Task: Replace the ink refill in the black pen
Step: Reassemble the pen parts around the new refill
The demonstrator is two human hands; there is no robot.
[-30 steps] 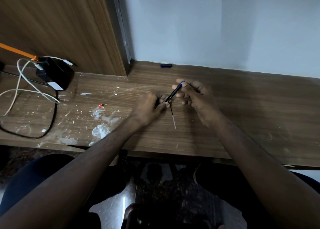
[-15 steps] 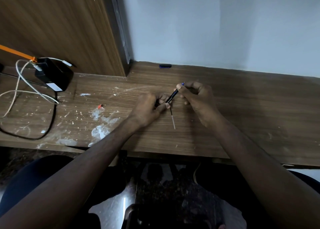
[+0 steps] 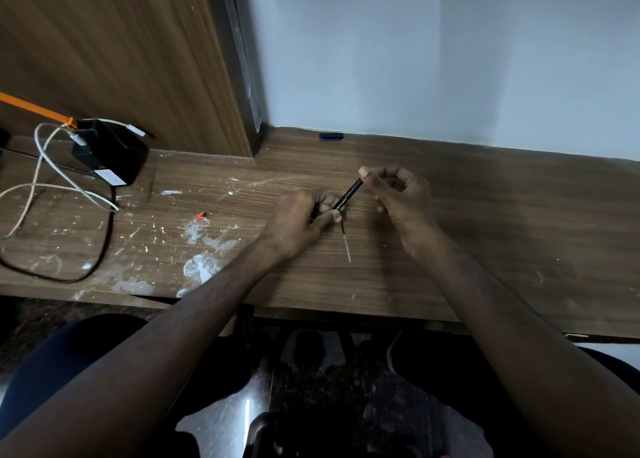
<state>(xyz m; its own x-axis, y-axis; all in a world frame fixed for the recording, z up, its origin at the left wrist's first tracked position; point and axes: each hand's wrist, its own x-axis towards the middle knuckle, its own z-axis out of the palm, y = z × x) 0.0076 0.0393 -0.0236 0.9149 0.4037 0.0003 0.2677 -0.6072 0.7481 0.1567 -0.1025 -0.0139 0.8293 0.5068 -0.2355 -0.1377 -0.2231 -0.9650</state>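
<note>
Charger (image 3: 107, 156) and cables far left on the bench (image 3: 485, 250). I see the left hand (image 3: 298, 220), fingers pinching the pen (image 3: 347, 197) at its near end; a refill (image 3: 346, 244) lies just below. Right hand (image 3: 398, 198) fingers pinch the pen's far end, mid-bench.

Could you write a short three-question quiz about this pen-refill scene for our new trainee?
1. True or false: both hands grip the black pen.
2. Where does the thin refill lie?
A. on the desk, near the left hand
B. beside the black adapter
C. against the wall
3. Fill in: the small dark blue piece sits at the desk's back edge, against the ____.

Key
1. True: the left hand takes the lower end, the right hand the upper end.
2. A
3. wall
</note>
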